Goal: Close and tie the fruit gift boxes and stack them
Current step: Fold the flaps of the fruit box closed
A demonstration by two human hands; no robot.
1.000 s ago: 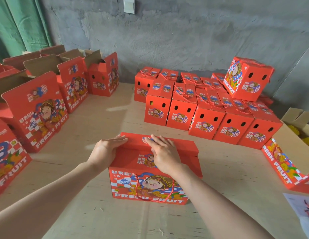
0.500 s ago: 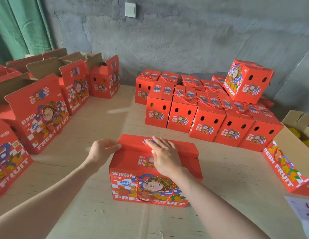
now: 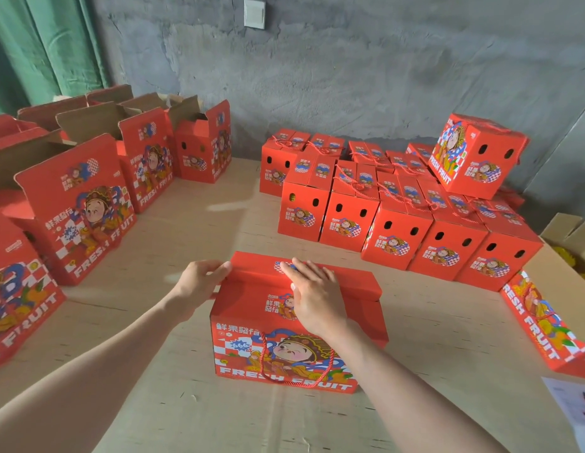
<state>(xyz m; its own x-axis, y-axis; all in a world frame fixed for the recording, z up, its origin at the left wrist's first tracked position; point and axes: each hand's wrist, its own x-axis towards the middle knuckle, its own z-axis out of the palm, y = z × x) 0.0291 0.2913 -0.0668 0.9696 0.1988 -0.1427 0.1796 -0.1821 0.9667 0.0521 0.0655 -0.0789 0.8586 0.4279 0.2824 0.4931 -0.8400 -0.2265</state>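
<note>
Red printed cardboard: the lid of the gift box (image 3: 242, 318) is pressed by the flat, outspread right hand (image 3: 314, 297), its edge seemingly pinched by the curled left hand (image 3: 199, 284).

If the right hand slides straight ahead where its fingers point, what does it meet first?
The right hand would cross the lid, then bare table, and probably meet the leftmost closed box of the front row; depth unclear.

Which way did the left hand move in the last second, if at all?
Yes. Against the box, the left hand slid left off the top of the lid; it now grips the lid's left end.
</note>
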